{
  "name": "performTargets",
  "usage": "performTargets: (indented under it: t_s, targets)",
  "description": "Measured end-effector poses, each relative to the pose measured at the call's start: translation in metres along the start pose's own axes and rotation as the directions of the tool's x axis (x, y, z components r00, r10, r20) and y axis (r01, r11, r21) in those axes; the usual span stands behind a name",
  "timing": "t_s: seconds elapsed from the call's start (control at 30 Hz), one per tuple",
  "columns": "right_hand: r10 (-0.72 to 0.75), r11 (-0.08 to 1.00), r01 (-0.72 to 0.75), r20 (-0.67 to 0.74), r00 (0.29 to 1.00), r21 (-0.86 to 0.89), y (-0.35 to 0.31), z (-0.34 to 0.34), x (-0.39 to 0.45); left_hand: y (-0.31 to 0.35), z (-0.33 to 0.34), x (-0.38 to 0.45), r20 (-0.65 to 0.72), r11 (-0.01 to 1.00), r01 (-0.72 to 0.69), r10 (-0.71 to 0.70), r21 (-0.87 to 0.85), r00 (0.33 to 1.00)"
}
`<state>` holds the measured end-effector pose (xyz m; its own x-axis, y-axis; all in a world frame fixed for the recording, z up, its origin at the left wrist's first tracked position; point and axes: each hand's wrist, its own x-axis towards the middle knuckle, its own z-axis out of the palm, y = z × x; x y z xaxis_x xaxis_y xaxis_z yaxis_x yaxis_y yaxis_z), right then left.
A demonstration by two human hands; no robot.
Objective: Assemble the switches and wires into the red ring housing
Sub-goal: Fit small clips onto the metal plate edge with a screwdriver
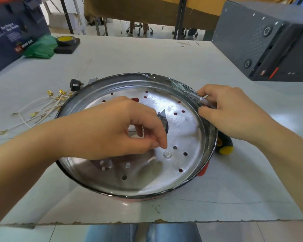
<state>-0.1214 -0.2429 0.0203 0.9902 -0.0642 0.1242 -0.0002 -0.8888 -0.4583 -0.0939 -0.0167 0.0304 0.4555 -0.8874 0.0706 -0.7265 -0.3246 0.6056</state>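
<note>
Only "BOY" reads on the box (pixel 16 28) label.

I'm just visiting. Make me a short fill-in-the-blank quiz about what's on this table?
1. The white wires lie on the table, to the ____ of the metal pan.
2. The tape roll has a ____ centre.
3. The right hand grips the pan's ____.
4. The left hand hovers ____ the pan.

Missing words: left; yellow; rim; over

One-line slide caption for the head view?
Left hand pinches over the perforated metal plate while right hand steadies its rim; wires wait aside.
</note>
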Motion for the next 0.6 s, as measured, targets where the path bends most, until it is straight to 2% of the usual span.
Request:
performTargets:
  t_s: [0.17, 0.33, 0.6]
  targets:
    - [0.005, 1.0, -0.005, -0.019, 1.0, 0.012, 0.002, 0.002, -0.002, 0.009, 0.003, 0.01, 0.032, 0.999, -0.007, 0.009, -0.044, 0.999]
    - [-0.002, 1.0, 0.003, -0.054, 0.999, 0.019, 0.002, 0.005, -0.005, 0.015, 0.015, 0.018, 0.132, 0.999, 0.02, -0.013, -0.051, 0.991]
    - [0.016, 0.999, -0.012, -0.067, 0.998, 0.053, 0.002, 0.007, -0.008, 0.017, 0.016, 0.017, 0.165, 0.999, 0.012, -0.006, -0.034, 0.986]
